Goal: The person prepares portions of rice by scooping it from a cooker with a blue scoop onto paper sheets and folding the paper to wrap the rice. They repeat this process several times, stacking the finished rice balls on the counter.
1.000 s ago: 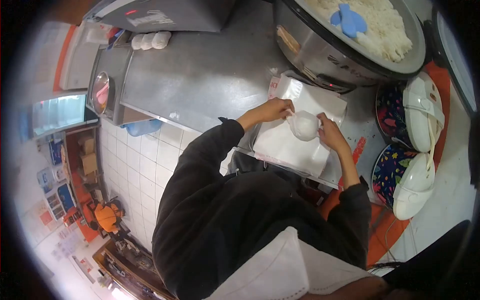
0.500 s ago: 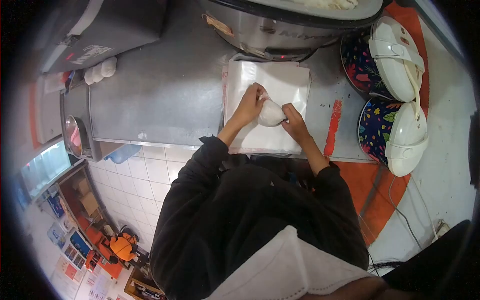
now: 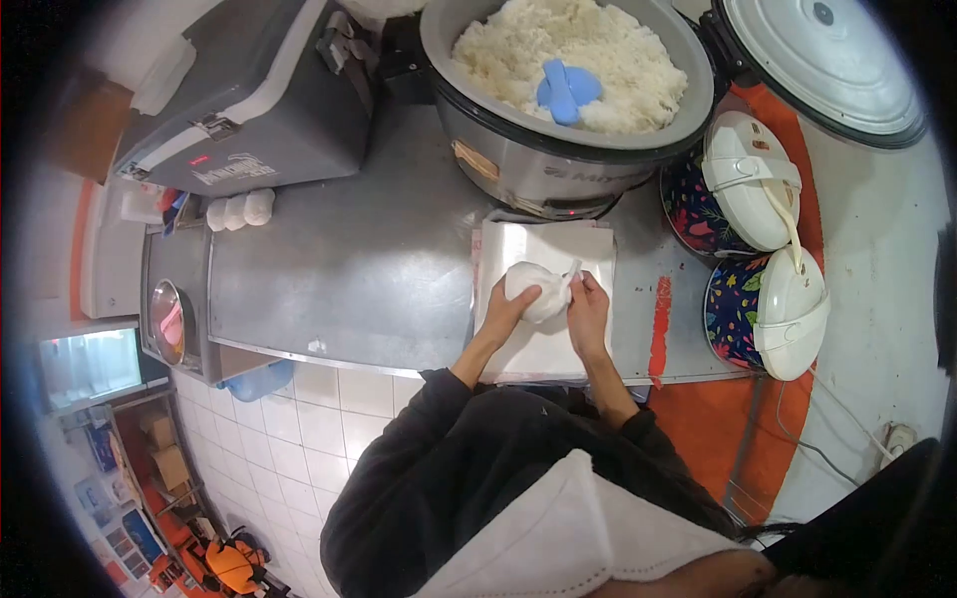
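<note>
A rounded bundle wrapped in white paper (image 3: 535, 289) is held above a stack of white paper sheets (image 3: 543, 354). My left hand (image 3: 506, 311) cups the bundle from the left, its thumb over the front. On the other side, my right hand (image 3: 589, 307) pinches the bundle's twisted paper end, which points up and to the right. What is inside the wrapping is hidden. Just beyond the stack stands a large rice cooker (image 3: 528, 174), full of cooked white rice (image 3: 588, 40). A blue rice scoop (image 3: 564, 92) lies on the rice.
Two flowered pots with white lids (image 3: 763, 179) stand at the right. The cooker's raised lid (image 3: 822, 50) leans back behind them. On the left, a grey cooler box (image 3: 279, 130) sits behind three white wrapped bundles (image 3: 239, 210). The metal table's front edge (image 3: 319, 360) runs before me.
The view has tilted up, bringing the rice and scoop into sight. The bundle has been turned, so its twisted end now points right, and my left hand has gone from pinching to cupping it.
</note>
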